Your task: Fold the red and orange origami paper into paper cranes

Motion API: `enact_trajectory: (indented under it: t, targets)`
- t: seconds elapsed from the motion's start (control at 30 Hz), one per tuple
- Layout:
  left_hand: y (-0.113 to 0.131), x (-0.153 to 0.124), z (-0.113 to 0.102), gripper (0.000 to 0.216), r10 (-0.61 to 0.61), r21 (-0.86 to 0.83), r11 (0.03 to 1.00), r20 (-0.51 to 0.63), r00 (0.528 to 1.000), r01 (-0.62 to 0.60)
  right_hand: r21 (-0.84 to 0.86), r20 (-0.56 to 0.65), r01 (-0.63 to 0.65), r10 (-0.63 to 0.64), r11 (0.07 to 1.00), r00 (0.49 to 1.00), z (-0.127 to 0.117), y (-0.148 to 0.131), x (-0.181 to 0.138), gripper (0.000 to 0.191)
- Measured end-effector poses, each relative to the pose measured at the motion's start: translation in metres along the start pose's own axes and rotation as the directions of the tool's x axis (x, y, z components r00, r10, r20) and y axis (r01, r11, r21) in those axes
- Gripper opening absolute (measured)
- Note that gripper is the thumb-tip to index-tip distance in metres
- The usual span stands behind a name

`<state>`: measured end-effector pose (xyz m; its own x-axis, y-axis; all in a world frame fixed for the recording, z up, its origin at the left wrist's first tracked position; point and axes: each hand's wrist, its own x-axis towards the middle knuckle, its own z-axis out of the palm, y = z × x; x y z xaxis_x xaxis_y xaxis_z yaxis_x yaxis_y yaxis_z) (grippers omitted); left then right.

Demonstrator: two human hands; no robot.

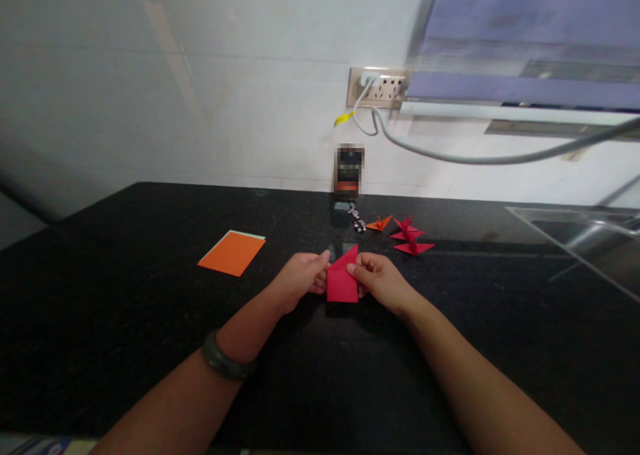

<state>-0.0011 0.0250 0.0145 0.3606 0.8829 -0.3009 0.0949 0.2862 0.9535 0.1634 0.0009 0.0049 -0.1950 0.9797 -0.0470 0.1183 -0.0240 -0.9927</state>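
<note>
A partly folded sheet of red origami paper (343, 286) is held between my hands, just above the black countertop (310, 375). Its lower part is square, and a triangular flap rises to a point at the upper right. My left hand (303, 275) pinches the paper's left edge, thumb upward. My right hand (377, 276) grips the right side, with the thumb lying on the front of the flap. The fingertips behind the paper are hidden. Beyond my right hand stand an orange paper crane (379, 223) and several red paper cranes (414, 247).
A stack of orange paper (233, 255) lies to the left. A phone-like object (349, 171), blurred out, leans on the wall with a beaded strap (357, 220). A socket (379, 87) with a grey cable (450, 156) is above. The metal sink (590, 235) borders the right.
</note>
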Motion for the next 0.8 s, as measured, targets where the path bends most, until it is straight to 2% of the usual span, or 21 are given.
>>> enact_trajectory:
  t: [0.2,0.53,0.8]
  targets:
    - [-0.0013,-0.0019,0.0021,0.029,0.098,0.149,0.984,-0.017,0.995,-0.095,-0.047,0.037,0.007,-0.005,0.999,0.999,0.0014,-0.0027,-0.0018,0.029]
    - [0.0007,-0.0047,0.004,0.018,0.207,0.171,0.966,-0.054,0.977,-0.195,-0.077,0.035,0.016,-0.013,0.997,0.999,0.0023,-0.0032,-0.0022,0.028]
    - [-0.0036,-0.0004,0.0028,0.019,0.261,0.194,0.946,0.024,0.965,-0.26,-0.161,0.054,0.061,-0.052,0.985,0.997,0.0029,0.0022,-0.0018,0.028]
